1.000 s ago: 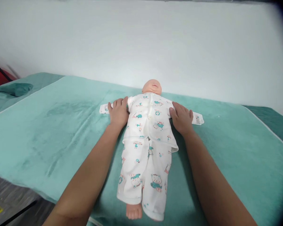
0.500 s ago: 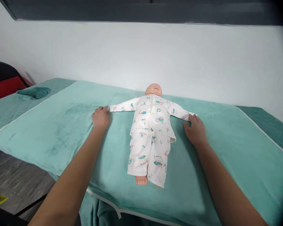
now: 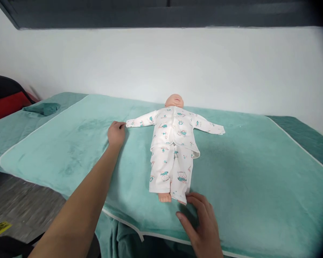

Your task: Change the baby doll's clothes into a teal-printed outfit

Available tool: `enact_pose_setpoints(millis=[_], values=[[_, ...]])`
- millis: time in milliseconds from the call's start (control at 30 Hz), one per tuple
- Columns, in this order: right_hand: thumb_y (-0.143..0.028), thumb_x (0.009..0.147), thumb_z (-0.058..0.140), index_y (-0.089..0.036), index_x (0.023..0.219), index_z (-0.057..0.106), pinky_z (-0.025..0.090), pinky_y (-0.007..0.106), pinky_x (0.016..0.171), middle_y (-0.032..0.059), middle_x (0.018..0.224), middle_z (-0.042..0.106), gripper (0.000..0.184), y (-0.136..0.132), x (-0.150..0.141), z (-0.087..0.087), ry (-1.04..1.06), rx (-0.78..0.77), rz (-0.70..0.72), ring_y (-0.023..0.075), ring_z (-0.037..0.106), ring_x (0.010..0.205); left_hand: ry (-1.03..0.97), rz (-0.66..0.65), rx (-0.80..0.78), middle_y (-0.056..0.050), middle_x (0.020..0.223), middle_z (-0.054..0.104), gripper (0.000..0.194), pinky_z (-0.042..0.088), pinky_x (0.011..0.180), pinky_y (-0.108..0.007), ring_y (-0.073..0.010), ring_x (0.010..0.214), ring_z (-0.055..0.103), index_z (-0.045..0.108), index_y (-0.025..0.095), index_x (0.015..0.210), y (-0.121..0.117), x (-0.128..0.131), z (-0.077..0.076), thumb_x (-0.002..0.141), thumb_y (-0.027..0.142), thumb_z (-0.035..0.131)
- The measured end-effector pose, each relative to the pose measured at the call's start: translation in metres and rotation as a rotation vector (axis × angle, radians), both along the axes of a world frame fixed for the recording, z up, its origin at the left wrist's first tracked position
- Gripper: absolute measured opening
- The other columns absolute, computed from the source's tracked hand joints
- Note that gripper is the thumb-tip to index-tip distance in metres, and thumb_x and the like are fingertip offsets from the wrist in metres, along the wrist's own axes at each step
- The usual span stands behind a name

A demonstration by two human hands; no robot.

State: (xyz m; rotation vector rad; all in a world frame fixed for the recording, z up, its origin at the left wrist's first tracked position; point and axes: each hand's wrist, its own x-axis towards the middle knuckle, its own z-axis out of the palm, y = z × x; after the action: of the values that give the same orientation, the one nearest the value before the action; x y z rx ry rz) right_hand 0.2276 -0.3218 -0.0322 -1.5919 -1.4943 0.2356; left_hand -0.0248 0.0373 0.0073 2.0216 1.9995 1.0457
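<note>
A baby doll [image 3: 174,100] lies on its back, dressed in a white printed long-sleeved top [image 3: 173,125] with both arms spread wide. Matching white trousers [image 3: 172,172] cover its legs, and one bare foot [image 3: 164,197] shows below the hem. My left hand [image 3: 116,133] is closed, thumb and finger pinched at the cuff of the sleeve on the left. My right hand [image 3: 203,222] is open by the trouser hem on the right, its fingertips at the leg's edge and its thumb apart from it. The sleeve on the right lies free, its end flat.
A green cloth [image 3: 255,172] with pale edging covers the table and hangs over the front edge. A white wall [image 3: 123,61] stands behind. A red and black chair [image 3: 8,100] and a green cloth piece [image 3: 43,108] are at far left.
My right hand has left the sleeve cuff on the right and moved down and toward me to the trouser hem. My left hand stays at its cuff.
</note>
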Motion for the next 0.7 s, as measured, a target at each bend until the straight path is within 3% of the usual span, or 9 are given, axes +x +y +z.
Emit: enact_pose_setpoints(millis=[67, 200, 300, 400, 500, 600, 700], values=[[-0.029, 0.089, 0.065, -0.031, 0.109, 0.057, 0.056, 0.048, 0.075, 0.0081, 0.109, 0.067, 0.021, 0.007, -0.004, 0.000, -0.055, -0.016, -0.014, 0.0312, 0.066, 0.096, -0.011, 0.032, -0.033, -0.010, 0.113, 0.070, 0.034, 0.046, 0.091, -0.036, -0.0255, 0.105, 0.063, 0.071, 0.019, 0.111, 0.000, 0.001, 0.000, 0.090, 0.023, 0.045], [-0.018, 0.095, 0.055, -0.027, 0.104, 0.057, 0.056, 0.036, 0.073, 0.0066, 0.103, 0.066, 0.012, 0.013, 0.003, 0.005, -0.083, 0.048, 0.099, 0.0218, 0.066, 0.091, 0.086, 0.060, -0.063, -0.011, 0.112, 0.070, 0.032, 0.045, 0.092, -0.037, -0.0266, 0.107, 0.062, 0.069, 0.020, 0.109, -0.002, 0.004, 0.000, 0.090, 0.019, 0.043], [-0.016, 0.097, 0.053, -0.023, 0.105, 0.057, 0.055, 0.027, 0.072, 0.0074, 0.103, 0.064, 0.011, 0.000, 0.014, 0.004, -0.046, 0.128, 0.095, 0.0170, 0.065, 0.089, 0.170, 0.079, -0.055, -0.013, 0.114, 0.069, 0.032, 0.044, 0.091, -0.038, -0.0276, 0.109, 0.061, 0.069, 0.018, 0.108, -0.003, 0.007, 0.000, 0.090, 0.017, 0.042], [-0.018, 0.098, 0.054, -0.021, 0.103, 0.057, 0.054, 0.024, 0.070, 0.0067, 0.101, 0.063, 0.007, -0.014, 0.025, 0.000, -0.055, 0.086, 0.050, 0.0149, 0.064, 0.086, 0.226, 0.090, -0.054, -0.014, 0.114, 0.068, 0.033, 0.044, 0.089, -0.039, -0.0297, 0.110, 0.061, 0.069, 0.018, 0.108, -0.002, 0.010, 0.000, 0.091, 0.018, 0.041], [-0.023, 0.098, 0.056, -0.022, 0.102, 0.059, 0.054, 0.025, 0.072, 0.0066, 0.102, 0.062, 0.005, -0.019, 0.026, 0.002, -0.108, 0.062, 0.012, 0.0157, 0.064, 0.088, 0.252, 0.097, -0.062, -0.016, 0.115, 0.067, 0.032, 0.043, 0.089, -0.042, -0.0325, 0.111, 0.060, 0.069, 0.017, 0.107, -0.001, 0.011, -0.001, 0.091, 0.018, 0.042], [-0.026, 0.096, 0.061, -0.021, 0.114, 0.058, 0.055, 0.030, 0.082, 0.0102, 0.114, 0.061, 0.020, -0.011, 0.013, 0.017, -0.138, 0.131, -0.032, 0.0199, 0.062, 0.103, 0.250, 0.094, -0.056, -0.017, 0.115, 0.066, 0.031, 0.043, 0.090, -0.044, -0.0338, 0.111, 0.060, 0.069, 0.018, 0.107, 0.001, 0.011, -0.002, 0.091, 0.018, 0.043], [-0.019, 0.094, 0.060, -0.021, 0.125, 0.055, 0.051, 0.036, 0.089, 0.0101, 0.120, 0.061, 0.032, 0.007, -0.007, 0.038, -0.205, 0.120, 0.077, 0.0226, 0.058, 0.113, 0.247, 0.091, -0.045, -0.017, 0.114, 0.066, 0.031, 0.043, 0.091, -0.045, -0.0335, 0.111, 0.060, 0.069, 0.018, 0.107, 0.001, 0.011, -0.003, 0.091, 0.018, 0.043]])
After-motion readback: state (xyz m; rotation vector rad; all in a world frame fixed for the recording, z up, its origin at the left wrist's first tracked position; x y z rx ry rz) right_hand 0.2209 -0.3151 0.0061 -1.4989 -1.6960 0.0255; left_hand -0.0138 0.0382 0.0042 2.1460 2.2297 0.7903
